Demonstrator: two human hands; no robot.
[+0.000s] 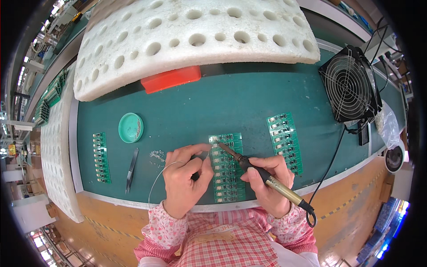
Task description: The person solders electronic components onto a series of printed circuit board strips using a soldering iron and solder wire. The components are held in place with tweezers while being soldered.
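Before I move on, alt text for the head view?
The right hand points a soldering iron at a green circuit panel while the left hand holds thin wire. Tweezers, a green dish and a black fan are on the bench.

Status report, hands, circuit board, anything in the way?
Right hand gripping soldering iron, tip near far end of middle circuit board. Left hand holding thin wire near board's left edge. Board flat on green surface. Loose bits lie off board, leftward.
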